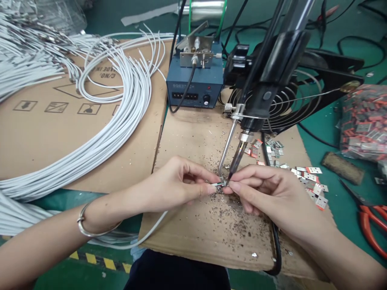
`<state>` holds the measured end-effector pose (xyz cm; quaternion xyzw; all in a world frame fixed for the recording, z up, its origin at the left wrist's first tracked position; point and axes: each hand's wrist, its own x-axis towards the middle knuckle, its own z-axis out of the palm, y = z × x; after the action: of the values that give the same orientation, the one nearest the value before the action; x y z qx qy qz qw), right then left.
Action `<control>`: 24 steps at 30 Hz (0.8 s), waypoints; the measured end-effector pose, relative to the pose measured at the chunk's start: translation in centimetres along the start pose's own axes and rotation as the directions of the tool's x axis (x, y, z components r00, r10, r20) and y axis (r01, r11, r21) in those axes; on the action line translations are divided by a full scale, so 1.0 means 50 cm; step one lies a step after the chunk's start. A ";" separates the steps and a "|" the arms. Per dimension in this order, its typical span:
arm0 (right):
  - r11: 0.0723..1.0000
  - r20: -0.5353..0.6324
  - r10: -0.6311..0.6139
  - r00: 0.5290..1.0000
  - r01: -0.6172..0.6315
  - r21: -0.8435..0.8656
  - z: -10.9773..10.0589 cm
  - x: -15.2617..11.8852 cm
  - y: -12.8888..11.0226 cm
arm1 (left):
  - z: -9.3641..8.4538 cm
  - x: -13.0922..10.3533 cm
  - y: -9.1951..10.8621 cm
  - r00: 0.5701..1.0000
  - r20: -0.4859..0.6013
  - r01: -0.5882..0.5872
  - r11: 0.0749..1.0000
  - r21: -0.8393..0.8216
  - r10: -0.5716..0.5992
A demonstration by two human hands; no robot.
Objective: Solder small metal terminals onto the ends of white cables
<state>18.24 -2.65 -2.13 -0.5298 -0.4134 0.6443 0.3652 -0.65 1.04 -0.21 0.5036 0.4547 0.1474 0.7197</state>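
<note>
My left hand (pixel 187 183) is closed in a pinch on the end of a white cable (pixel 154 225), which hangs from under the palm and curves off to the left. A small piece of the cable's wire end (pixel 217 184) shows at the fingertips. My right hand (pixel 263 187) is pinched on a small metal USB connector, mostly hidden by the fingers. Between both hands' fingertips, the tip of a mounted soldering iron (pixel 237 157) and the thin solder feed tube (pixel 227 149) meet at the wire end.
Loose USB connectors (pixel 311 177) lie right of my right hand, near a brown sponge (pixel 343 167) and red-handled pliers (pixel 370 221). Behind stand a blue solder feeder (pixel 195 84) and a fan (pixel 281 104). White cables (pixel 121 125) cover cardboard at left. Solder crumbs dot the board.
</note>
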 end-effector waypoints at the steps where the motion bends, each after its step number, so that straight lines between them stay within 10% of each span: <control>1: 1.000 -0.003 0.002 1.000 -0.002 -0.009 0.001 0.000 -0.002 | 0.000 -0.001 0.000 1.000 -0.003 -0.004 1.000 0.010 0.004; 24: 0.999 0.040 -0.006 0.999 0.007 -0.031 -0.007 -0.002 -0.004 | 0.012 0.000 0.001 0.998 -0.068 -0.007 0.995 0.100 0.014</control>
<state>18.60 -2.59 -1.94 -0.5214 -0.4323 0.6468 0.3506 -0.14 0.69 -0.09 0.5360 0.4831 0.1455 0.6769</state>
